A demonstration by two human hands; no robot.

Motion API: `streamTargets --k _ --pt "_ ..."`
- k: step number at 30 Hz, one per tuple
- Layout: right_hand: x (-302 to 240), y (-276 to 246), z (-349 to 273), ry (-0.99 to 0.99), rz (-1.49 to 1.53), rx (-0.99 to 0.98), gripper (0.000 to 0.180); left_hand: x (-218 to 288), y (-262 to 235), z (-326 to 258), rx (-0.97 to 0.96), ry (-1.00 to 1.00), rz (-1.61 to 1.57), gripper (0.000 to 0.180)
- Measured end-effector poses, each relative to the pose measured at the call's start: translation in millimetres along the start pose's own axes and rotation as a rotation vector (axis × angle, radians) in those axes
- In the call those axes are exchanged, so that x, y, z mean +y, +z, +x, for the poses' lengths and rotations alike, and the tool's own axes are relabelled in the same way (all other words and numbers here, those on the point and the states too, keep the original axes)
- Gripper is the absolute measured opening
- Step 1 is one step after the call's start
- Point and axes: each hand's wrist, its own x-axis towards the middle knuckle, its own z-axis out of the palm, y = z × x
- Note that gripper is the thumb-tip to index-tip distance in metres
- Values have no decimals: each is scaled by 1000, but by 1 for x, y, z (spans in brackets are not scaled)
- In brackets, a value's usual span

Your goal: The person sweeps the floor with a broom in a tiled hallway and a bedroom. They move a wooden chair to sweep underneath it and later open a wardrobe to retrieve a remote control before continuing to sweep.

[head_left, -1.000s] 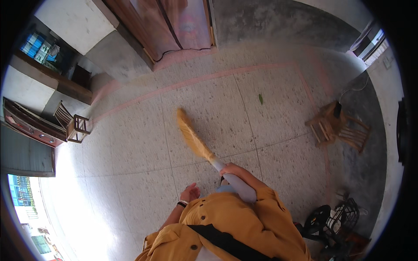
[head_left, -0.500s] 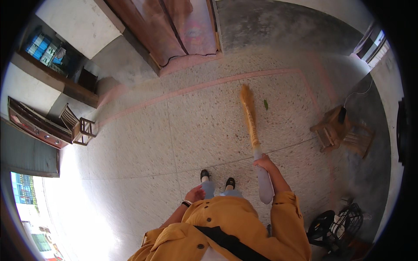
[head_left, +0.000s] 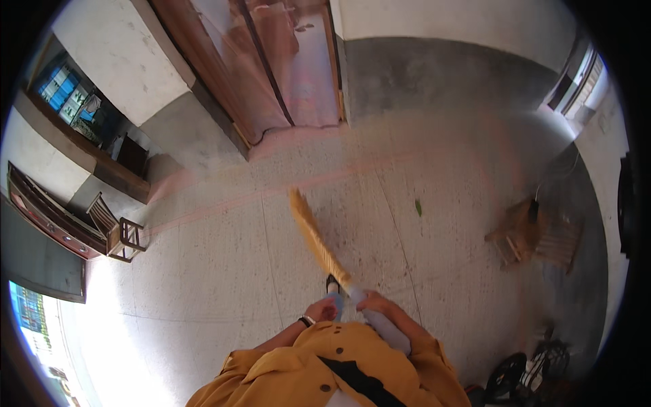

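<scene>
A straw broom [head_left: 313, 235] with a pale grey handle slants forward and to the left over the speckled floor. My right hand [head_left: 371, 302] is closed round the handle where it meets the straw, and the handle's end runs back along my forearm. My left hand [head_left: 323, 311] hangs at my front, its fingers loosely apart and holding nothing, close to my leg. One green leaf [head_left: 418, 207] lies on the floor to the right of the broom, apart from the straw.
Wooden chairs stand at the left [head_left: 123, 237] and at the right [head_left: 512, 237]. At the lower right is a fan [head_left: 505, 377] with a dark cage beside it. Ahead, a curtained doorway [head_left: 298, 88] opens in the wall. Bright light falls on the floor at the left.
The broom has swung from right to left and nearer my body, with my right hand round it. My left hand has shifted slightly right. The view has tilted up, and one foot shows now.
</scene>
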Motion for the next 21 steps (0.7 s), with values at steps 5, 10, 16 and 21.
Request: streamTargets --k 5,10,16,21 --pt "-12 -38 35 -21 -166 36 55 84 -1 -11 60 126 -93 32" --pt "-36 -86 30 202 21 169 61 127 -30 0 28 126 -182 27" --pt "-79 -111 82 89 -12 372 59 146 -38 17 17 102 -196 21" --pt "-175 -93 94 -9 23 273 59 168 -32 23 112 88 -150 24"
